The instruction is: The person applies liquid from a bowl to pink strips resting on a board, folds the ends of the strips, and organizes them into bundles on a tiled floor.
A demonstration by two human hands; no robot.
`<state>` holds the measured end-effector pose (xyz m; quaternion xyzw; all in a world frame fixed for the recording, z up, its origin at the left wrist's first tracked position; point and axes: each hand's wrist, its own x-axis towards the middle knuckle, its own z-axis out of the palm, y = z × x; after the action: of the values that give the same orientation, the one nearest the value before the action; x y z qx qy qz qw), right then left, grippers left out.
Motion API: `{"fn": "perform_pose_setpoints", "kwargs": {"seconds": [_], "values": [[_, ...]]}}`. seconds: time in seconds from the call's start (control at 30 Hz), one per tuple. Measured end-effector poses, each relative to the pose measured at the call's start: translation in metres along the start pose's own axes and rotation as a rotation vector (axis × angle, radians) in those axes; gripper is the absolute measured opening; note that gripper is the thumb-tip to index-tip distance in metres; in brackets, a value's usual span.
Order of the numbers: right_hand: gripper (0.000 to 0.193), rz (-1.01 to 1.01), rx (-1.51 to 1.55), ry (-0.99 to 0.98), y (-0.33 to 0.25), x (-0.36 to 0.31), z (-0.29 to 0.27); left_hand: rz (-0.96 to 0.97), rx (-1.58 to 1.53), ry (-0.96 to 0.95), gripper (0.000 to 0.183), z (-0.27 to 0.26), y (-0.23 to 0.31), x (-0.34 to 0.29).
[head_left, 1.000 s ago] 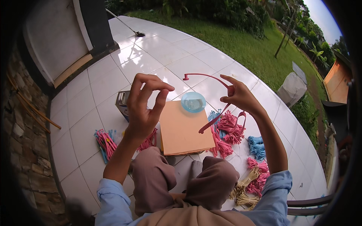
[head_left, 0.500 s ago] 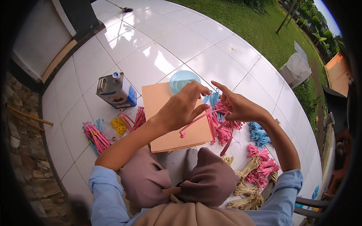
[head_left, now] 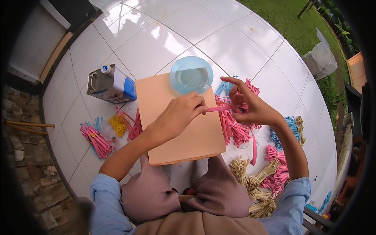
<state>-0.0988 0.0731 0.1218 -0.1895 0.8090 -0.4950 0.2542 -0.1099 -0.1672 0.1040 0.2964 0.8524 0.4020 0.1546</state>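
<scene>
A long pink strap (head_left: 218,108), flat and soft-looking, stretches level between my hands over the right side of a peach-coloured board (head_left: 184,139). My left hand (head_left: 176,113) is closed, pinching the strap's left end between thumb and fingers. With the strap running between thumb and fingers, my right hand (head_left: 252,102) grips it while the index finger points up and left. The loose end drops below the right hand in a curve. A translucent blue bowl (head_left: 177,62) rests on the board's far edge, with clear liquid seemingly inside. Pink straps (head_left: 237,133) lie in a pile beneath the right hand.
A metal can (head_left: 117,88) with a blue-and-white cap stands left of the board. Near it lie a yellow beaded bag (head_left: 117,125) and pink straps (head_left: 96,141). Blue (head_left: 288,131), pink (head_left: 278,172) and beige bundles (head_left: 260,196) lie at right on white tiles.
My left hand has closed on the strap's end, which hung loose before. The strap is now pulled straight between both hands. The view has shifted, showing more of the board and bowl.
</scene>
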Motion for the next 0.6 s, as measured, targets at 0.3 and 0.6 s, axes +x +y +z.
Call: {"fn": "perform_pose_setpoints", "kwargs": {"seconds": [0.3, 0.6], "values": [[0.073, -0.208, 0.305, 0.157, 0.07, 0.029, 0.024, 0.004, 0.084, -0.044, 0.02, 0.007, -0.045, -0.002], [0.069, -0.186, 0.281, 0.22, 0.088, 0.042, 0.029, 0.335, 0.398, 0.297, 0.015, 0.026, -0.075, -0.002]]}}
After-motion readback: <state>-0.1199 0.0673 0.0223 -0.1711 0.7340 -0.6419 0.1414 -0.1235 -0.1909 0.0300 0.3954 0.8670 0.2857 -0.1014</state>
